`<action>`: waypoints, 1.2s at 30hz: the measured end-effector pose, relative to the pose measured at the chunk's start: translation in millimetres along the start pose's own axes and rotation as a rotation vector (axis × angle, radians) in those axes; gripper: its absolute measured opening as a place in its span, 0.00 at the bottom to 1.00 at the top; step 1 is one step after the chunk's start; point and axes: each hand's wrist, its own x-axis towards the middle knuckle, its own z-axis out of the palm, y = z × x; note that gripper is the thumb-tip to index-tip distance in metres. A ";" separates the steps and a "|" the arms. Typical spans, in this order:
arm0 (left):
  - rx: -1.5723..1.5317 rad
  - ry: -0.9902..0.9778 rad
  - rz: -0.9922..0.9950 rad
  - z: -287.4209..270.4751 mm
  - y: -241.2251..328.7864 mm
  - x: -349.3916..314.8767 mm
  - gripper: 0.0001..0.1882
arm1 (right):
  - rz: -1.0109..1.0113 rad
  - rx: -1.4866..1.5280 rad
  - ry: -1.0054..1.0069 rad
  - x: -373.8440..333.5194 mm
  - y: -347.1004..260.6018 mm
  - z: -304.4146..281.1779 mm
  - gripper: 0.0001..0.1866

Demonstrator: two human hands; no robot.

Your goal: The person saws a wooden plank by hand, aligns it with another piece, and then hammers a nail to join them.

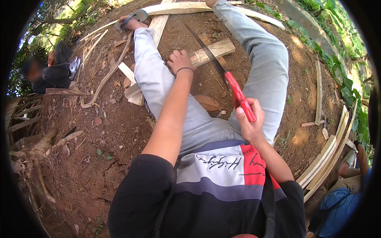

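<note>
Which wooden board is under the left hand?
The board that the saw blade crosses in view: the left hand rests on it and touches no other board.

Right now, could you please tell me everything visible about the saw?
The saw has a shiny red handle, gripped in the right hand, and a long, dark, metal-looking blade narrowing to its tip. It slants toward the picture's upper left, crossing in front of a pale board; whether they touch, I cannot tell.
</note>
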 end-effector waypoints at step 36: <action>-2.190 0.899 -0.411 -51.4 -159.9 300.9 0.33 | -0.039 0.349 0.064 5.9 19.7 8.1 0.19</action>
